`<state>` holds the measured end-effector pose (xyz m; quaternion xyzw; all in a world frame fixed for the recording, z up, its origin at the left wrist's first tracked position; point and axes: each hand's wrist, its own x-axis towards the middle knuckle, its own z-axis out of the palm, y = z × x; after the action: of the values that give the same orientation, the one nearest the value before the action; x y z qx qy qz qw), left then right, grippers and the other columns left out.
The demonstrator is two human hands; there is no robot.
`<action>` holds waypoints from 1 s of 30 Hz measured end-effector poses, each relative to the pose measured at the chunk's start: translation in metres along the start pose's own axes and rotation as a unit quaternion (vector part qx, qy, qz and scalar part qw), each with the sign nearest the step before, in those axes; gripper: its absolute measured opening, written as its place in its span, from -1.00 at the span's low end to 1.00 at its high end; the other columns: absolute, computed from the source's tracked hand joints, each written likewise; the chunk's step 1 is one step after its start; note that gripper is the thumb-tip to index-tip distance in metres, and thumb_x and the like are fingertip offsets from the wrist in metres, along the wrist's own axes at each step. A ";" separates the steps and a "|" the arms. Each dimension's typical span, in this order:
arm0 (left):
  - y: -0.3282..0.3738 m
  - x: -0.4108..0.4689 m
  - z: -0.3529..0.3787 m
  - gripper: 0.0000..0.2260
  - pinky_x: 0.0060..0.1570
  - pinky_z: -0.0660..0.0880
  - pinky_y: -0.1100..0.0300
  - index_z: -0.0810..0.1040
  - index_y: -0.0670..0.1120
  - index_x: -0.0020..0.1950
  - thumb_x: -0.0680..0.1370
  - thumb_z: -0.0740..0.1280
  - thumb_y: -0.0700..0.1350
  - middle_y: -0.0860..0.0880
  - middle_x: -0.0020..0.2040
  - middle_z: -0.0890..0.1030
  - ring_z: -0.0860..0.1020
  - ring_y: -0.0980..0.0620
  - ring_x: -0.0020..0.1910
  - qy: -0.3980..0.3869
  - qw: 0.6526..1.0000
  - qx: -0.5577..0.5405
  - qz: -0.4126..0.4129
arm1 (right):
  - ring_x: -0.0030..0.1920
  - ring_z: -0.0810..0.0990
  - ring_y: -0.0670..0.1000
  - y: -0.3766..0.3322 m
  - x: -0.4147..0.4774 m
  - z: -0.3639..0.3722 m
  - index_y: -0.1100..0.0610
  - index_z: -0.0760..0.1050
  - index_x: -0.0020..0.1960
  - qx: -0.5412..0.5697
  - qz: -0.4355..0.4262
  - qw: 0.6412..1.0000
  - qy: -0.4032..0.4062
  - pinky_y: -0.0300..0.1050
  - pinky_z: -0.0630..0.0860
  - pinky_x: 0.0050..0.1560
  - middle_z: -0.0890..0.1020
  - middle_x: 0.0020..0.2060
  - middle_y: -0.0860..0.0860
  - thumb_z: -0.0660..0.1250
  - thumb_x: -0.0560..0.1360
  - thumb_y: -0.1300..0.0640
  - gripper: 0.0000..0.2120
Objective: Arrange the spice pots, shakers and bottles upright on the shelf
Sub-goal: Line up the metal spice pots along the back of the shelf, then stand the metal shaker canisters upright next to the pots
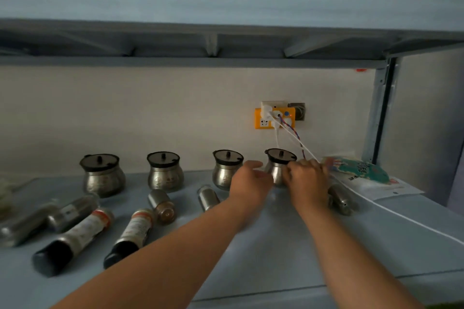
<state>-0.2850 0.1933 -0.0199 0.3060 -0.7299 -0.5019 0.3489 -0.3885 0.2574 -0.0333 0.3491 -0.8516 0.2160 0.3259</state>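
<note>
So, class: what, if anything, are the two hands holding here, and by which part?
Both hands are at the rightmost spice pot, left hand and right hand on either side of its rounded metal belly; blur hides how firm the grip is.

The scene is dim and bluish, the back wall (150,113) the palest area in the frame's middle. Both hands (the right hand (307,178) worst) smear with motion blur. The bottles (75,238) at lower left are soft, and the upper shelf edge (226,40) bows with wide-angle distortion.
</note>
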 end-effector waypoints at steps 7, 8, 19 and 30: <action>0.013 -0.029 -0.080 -0.79 -0.02 0.55 0.27 0.62 -0.16 0.09 0.49 0.32 -0.19 -0.10 -0.06 0.68 0.62 -0.04 -0.10 0.034 0.992 0.067 0.102 | -0.25 0.60 0.25 -0.045 -0.030 -0.016 0.14 0.61 -0.18 0.147 -0.073 0.986 0.033 0.06 0.53 -0.21 0.66 -0.32 0.15 0.22 0.32 0.20 -0.80; 0.014 -0.033 -0.093 -0.81 -0.08 0.55 0.30 0.63 -0.14 0.08 0.49 0.33 -0.20 -0.09 -0.08 0.68 0.62 -0.03 -0.13 0.044 0.991 0.064 0.107 | -0.25 0.60 0.26 -0.054 -0.033 -0.020 0.15 0.62 -0.14 0.171 -0.078 0.981 0.040 0.08 0.54 -0.20 0.67 -0.30 0.16 0.24 0.33 0.21 -0.80; -0.012 -0.078 -0.223 -0.80 -0.20 0.47 0.29 0.61 -0.05 0.12 0.51 0.35 -0.12 0.00 -0.14 0.63 0.58 0.07 -0.21 0.135 0.983 0.083 0.093 | -0.12 0.61 0.22 -0.173 -0.071 -0.063 0.21 0.59 0.06 0.318 -0.148 0.936 0.007 -0.05 0.47 -0.11 0.67 -0.19 0.19 0.24 0.45 0.37 -0.75; -0.059 -0.101 -0.323 -0.77 -0.14 0.43 0.20 0.54 -0.07 0.16 0.52 0.31 -0.09 -0.05 -0.01 0.63 0.53 0.04 -0.15 0.274 0.954 0.107 0.050 | 0.05 0.52 0.05 -0.269 -0.107 -0.066 0.13 0.50 0.16 0.405 -0.161 0.892 -0.119 -0.18 0.41 -0.03 0.55 -0.02 0.06 0.16 0.44 0.40 -0.63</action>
<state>0.0424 0.0881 -0.0144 0.4304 -0.6702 -0.2996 0.5252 -0.1056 0.1664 -0.0255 0.6059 -0.6550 0.4439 0.0827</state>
